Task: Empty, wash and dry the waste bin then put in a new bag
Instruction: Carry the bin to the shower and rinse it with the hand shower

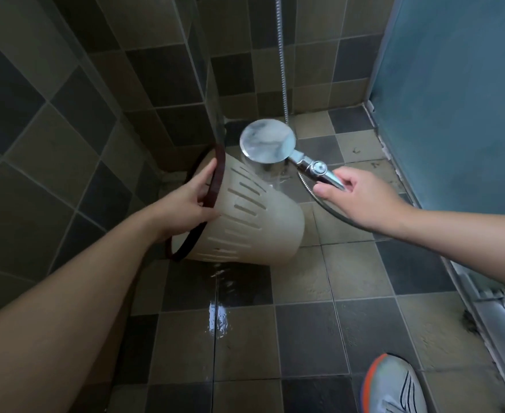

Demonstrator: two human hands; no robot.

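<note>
A cream slotted waste bin [254, 225] with a dark red rim is held tilted on its side above the tiled floor, its mouth facing left. My left hand [191, 201] grips the bin's rim, fingers over the edge. My right hand [355, 195] holds the chrome handle of a shower head [267, 140], whose round face hangs just above the bin's base end. Water runs off the bin and down onto the floor below it.
A wet streak [218, 311] runs along the checkered floor tiles. The metal shower hose [282, 58] hangs down the back wall. A frosted blue glass door [459, 93] with a floor track stands at right. My shoe [394, 386] is at bottom right.
</note>
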